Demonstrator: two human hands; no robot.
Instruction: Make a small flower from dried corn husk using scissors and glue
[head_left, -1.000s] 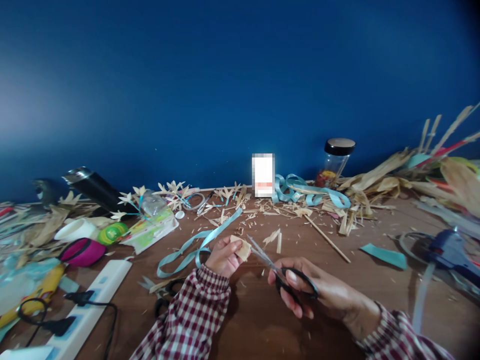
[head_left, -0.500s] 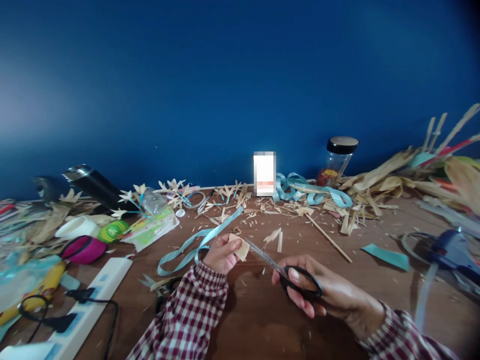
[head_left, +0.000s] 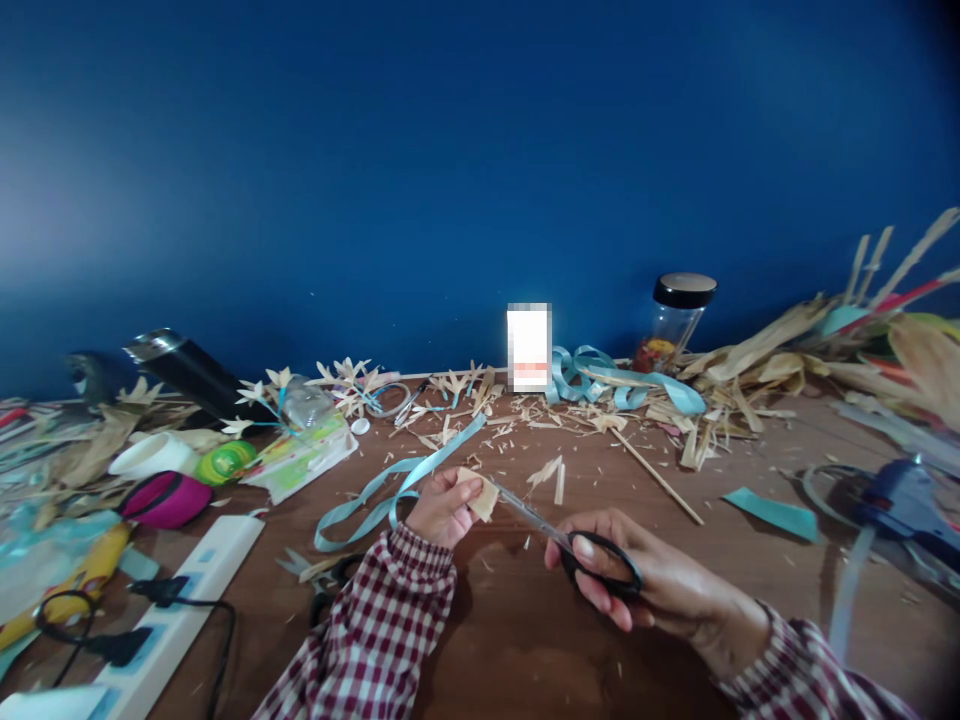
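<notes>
Between thumb and fingers, my left hand pinches a small pale piece of corn husk above the table. My right hand is closed around the black handles of a pair of scissors, thumb through one loop. Its blades point left, with the tips at the husk's right edge; whether they touch it I cannot tell. Light blue ribbon lies curled just behind my left hand. A second pair of scissors rests partly hidden beside my left sleeve.
Husk scraps litter the brown table. At left are a white power strip, a yellow glue gun and a black bottle. A blue glue gun lies at right, and a lidded jar stands by the wall.
The scissor handles and my right-hand fingers have shifted very slightly, the loops a little closer together. My left hand and the husk piece stay in place.
</notes>
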